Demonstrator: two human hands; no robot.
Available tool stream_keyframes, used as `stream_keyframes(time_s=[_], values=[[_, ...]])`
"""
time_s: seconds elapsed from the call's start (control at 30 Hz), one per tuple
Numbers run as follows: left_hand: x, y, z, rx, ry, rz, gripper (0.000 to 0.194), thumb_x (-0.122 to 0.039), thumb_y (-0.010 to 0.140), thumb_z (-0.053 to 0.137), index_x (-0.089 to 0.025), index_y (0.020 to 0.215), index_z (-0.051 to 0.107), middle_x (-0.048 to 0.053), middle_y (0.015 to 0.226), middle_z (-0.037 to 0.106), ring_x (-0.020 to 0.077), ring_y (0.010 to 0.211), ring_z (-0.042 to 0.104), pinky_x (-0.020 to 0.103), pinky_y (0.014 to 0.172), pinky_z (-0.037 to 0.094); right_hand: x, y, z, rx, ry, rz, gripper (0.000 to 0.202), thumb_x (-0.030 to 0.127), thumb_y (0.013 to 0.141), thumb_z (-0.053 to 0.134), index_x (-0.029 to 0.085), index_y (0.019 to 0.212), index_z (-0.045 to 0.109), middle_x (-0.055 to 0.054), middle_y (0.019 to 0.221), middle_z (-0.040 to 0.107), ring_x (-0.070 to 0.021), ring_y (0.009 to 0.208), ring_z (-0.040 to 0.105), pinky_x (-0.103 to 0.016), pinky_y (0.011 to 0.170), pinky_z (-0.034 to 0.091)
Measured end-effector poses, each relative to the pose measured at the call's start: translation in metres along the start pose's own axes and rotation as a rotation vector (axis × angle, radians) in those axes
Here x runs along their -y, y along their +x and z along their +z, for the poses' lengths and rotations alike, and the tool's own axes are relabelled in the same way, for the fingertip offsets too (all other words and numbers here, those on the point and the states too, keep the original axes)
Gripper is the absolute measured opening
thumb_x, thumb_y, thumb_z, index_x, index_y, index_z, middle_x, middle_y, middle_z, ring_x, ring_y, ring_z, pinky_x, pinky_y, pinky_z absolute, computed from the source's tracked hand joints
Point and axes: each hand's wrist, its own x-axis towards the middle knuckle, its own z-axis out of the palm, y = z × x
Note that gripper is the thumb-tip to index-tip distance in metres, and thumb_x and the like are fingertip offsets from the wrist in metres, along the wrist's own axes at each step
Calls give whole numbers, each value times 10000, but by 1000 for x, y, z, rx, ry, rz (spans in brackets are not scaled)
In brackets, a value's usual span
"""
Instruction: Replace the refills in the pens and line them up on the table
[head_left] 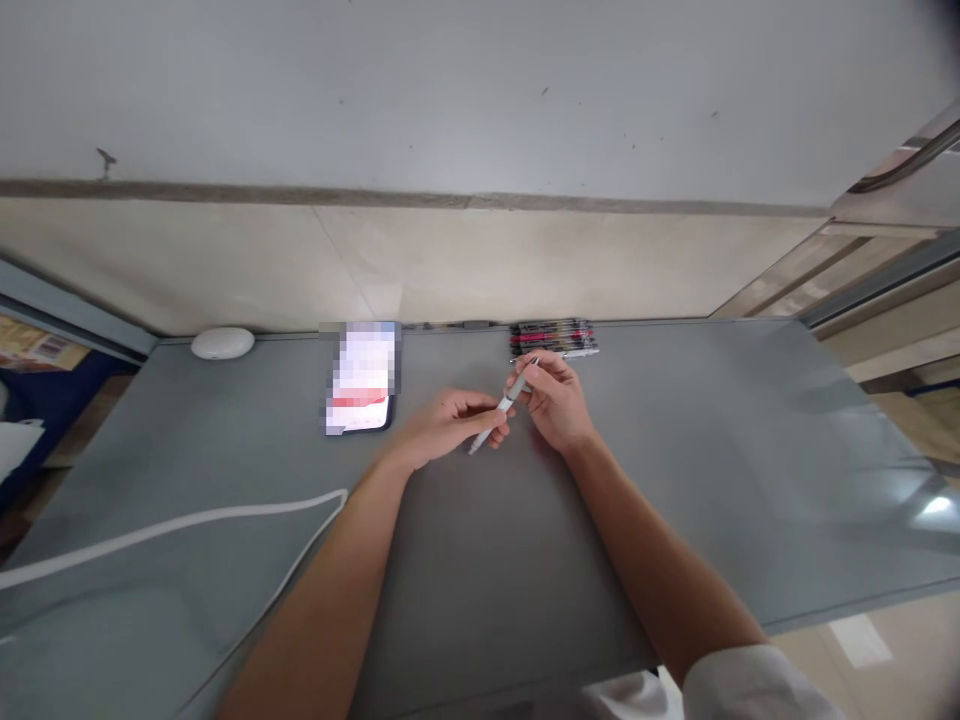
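Note:
A white pen is held at a slant above the grey table, its lower end toward me on the left. My left hand pinches its lower half between thumb and fingers. Higher up, the fingers of my right hand close round the grey upper end. Just behind my right hand lies a row of several pens, dark, red and pale, side by side near the wall.
Left of my hands lies a lit phone, its screen blurred. A white oval case sits at the back left. A white cable crosses the left of the grey table. The wall bounds its back edge.

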Motion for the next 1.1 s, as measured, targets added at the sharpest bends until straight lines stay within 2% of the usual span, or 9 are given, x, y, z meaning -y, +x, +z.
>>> stream_keyframes(time_s=[0.1, 0.23, 0.33, 0.43, 0.57, 0.73, 0.87, 0.97, 1.1], values=[[0, -1, -1, 12, -43, -32, 340, -494, 862, 597, -177, 897, 714, 59, 823, 711, 188, 764, 654, 316, 699, 494, 0, 0, 0, -4, 10, -9, 170, 281, 690, 776, 247, 796, 647, 40, 763, 613, -131, 686, 627, -234, 490, 493], [-1, 1, 0, -79, -70, -37, 326, -474, 820, 661, -195, 980, 713, 49, 837, 705, 190, 785, 650, 326, 733, 500, 0, 2, 0, -95, 11, -32, 186, 270, 680, 782, 245, 770, 621, 56, 750, 597, -94, 670, 592, -235, 607, 516], [-2, 1, 1, -98, -54, -14, 318, -446, 807, 678, -193, 998, 701, 36, 790, 683, 177, 747, 633, 314, 701, 491, -1, 3, 0, -107, -1, -41, 197, 270, 675, 784, 250, 770, 613, 57, 758, 590, -88, 672, 571, -231, 617, 508], [-3, 0, 0, -87, -28, -16, 290, -436, 814, 673, -188, 963, 695, 28, 753, 669, 168, 718, 620, 298, 659, 474, -1, 3, 1, -92, -1, -50, 183, 253, 680, 784, 246, 765, 622, 58, 757, 576, -77, 662, 547, -215, 603, 502], [0, -1, -1, -37, -63, -48, 290, -447, 866, 610, -183, 946, 697, 47, 811, 684, 167, 732, 629, 287, 633, 459, 0, 2, 1, -42, 11, -34, 152, 273, 704, 768, 249, 794, 647, 49, 759, 573, -93, 670, 552, -219, 544, 497], [2, 0, -2, 39, -138, -30, 312, -448, 889, 584, -160, 907, 703, 70, 834, 697, 175, 768, 637, 301, 688, 467, 1, 1, 1, -16, 16, 11, 182, 297, 699, 771, 248, 837, 664, 38, 801, 607, -110, 709, 598, -242, 563, 515], [-1, 1, 0, -49, -127, -31, 294, -436, 849, 641, -185, 989, 705, 53, 835, 698, 185, 783, 640, 323, 733, 487, 0, 3, 1, -70, 2, -16, 183, 289, 684, 782, 247, 816, 663, 45, 779, 602, -92, 686, 579, -233, 607, 526], [-2, 1, 0, -112, -73, -26, 279, -423, 816, 679, -196, 974, 713, 42, 820, 695, 183, 771, 637, 317, 720, 491, -1, 4, 1, -92, -9, -31, 180, 280, 681, 787, 244, 808, 665, 46, 783, 596, -83, 681, 566, -224, 613, 527], [-1, 1, -1, -119, -30, -33, 266, -422, 800, 694, -195, 939, 716, 38, 798, 697, 184, 754, 644, 315, 706, 502, -1, 4, 1, -99, -13, -8, 199, 274, 672, 796, 250, 814, 660, 47, 774, 609, -91, 692, 583, -225, 613, 535]])
